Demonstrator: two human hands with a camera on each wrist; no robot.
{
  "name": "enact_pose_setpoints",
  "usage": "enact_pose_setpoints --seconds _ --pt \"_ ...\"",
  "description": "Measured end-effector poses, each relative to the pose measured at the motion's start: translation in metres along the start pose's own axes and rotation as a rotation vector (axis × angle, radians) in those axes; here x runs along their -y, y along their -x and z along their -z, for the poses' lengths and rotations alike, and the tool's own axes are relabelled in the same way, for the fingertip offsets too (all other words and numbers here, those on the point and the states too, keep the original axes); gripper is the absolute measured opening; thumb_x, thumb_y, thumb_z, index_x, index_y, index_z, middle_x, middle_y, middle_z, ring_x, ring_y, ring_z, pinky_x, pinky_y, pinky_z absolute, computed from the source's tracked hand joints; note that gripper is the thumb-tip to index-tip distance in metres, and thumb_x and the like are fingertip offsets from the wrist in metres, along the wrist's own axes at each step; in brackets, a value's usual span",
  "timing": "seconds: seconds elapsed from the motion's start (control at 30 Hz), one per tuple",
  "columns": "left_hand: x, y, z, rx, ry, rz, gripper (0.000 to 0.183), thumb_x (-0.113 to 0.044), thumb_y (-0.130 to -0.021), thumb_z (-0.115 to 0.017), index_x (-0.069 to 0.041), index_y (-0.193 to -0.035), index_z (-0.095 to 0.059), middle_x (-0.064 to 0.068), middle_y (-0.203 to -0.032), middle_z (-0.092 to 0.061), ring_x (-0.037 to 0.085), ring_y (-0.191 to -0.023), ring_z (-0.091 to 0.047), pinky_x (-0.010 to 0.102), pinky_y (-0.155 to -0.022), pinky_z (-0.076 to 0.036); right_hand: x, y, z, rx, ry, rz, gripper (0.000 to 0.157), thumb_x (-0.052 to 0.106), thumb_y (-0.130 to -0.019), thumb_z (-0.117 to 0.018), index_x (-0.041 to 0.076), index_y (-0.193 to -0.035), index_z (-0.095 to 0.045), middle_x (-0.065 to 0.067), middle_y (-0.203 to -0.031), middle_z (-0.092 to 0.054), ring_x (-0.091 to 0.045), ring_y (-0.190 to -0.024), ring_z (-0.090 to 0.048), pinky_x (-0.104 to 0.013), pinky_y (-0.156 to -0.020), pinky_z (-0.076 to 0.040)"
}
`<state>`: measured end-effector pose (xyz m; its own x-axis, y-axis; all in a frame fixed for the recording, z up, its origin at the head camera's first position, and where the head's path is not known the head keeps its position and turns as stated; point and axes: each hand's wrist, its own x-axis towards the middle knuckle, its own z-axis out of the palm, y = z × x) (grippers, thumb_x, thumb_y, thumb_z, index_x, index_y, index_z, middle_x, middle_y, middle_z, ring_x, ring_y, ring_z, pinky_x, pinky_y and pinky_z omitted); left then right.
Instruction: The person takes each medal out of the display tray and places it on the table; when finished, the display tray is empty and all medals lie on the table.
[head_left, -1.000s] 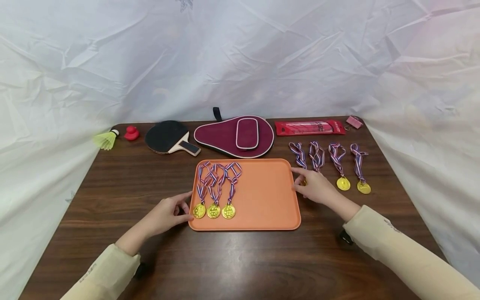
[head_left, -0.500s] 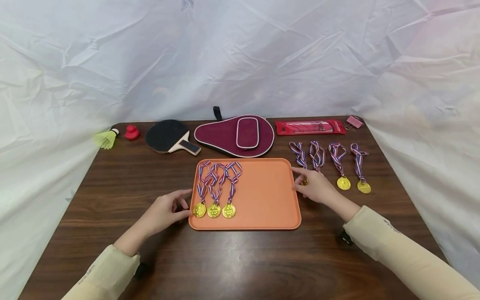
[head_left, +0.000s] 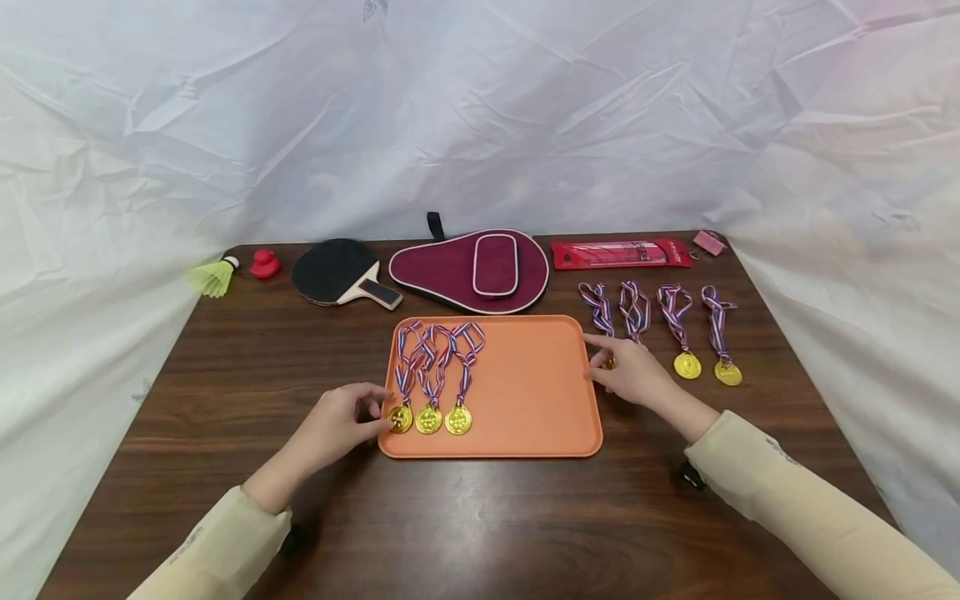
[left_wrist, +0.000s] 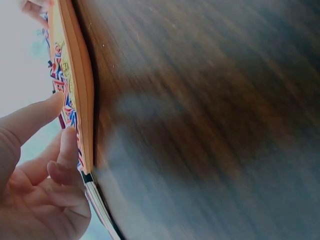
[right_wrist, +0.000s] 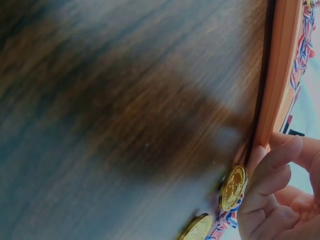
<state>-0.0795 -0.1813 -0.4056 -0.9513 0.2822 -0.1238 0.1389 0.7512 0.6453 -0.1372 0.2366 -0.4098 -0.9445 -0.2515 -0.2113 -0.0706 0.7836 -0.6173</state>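
Observation:
An orange tray lies on the table with three gold medals on striped ribbons along its left side. My left hand reaches over the tray's left rim, thumb and forefinger apart, their tips next to the leftmost medal. Whether they touch that medal is hard to tell. My right hand rests its fingertips against the tray's right edge and partly hides a medal behind it. In the right wrist view, a gold medal lies on the table close to those fingers.
Several more medals, one here, lie right of the tray. Along the back are a shuttlecock, a red rubber duck, a table tennis bat, a maroon bat case, a red packet and a pink clip.
My left hand has shifted slightly right, its fingertips passing from outside the tray's rim to just over it. The right hand, tray and medals look unmoved.

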Motion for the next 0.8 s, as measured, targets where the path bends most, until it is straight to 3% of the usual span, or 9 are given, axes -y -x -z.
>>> enact_pose_setpoints --seconds 0.47,0.8 --pt "-0.002 -0.009 -0.007 0.014 -0.082 0.086 0.038 -0.034 -0.063 -0.080 -0.014 -0.092 -0.066 0.000 -0.065 -0.049 0.013 -0.057 -0.043 0.026 -0.049 -0.033 -0.002 -0.003 0.001 0.023 -0.052 -0.020 0.057 0.016 -0.082 -0.066 0.011 -0.134 -0.042 -0.001 -0.080 -0.063 -0.015 -0.055 -0.056 -0.032 -0.053 -0.042" --pt "-0.002 -0.011 -0.007 0.026 -0.105 0.062 0.030 -0.029 -0.065 -0.080 -0.015 -0.087 -0.067 -0.002 -0.062 -0.047 0.013 -0.054 -0.043 0.026 -0.047 -0.033 -0.001 -0.002 0.001 0.020 -0.056 -0.012 0.057 0.014 -0.082 -0.065 0.010 -0.134 -0.042 -0.001 -0.079 -0.062 -0.016 -0.054 -0.055 -0.032 -0.052 -0.042"
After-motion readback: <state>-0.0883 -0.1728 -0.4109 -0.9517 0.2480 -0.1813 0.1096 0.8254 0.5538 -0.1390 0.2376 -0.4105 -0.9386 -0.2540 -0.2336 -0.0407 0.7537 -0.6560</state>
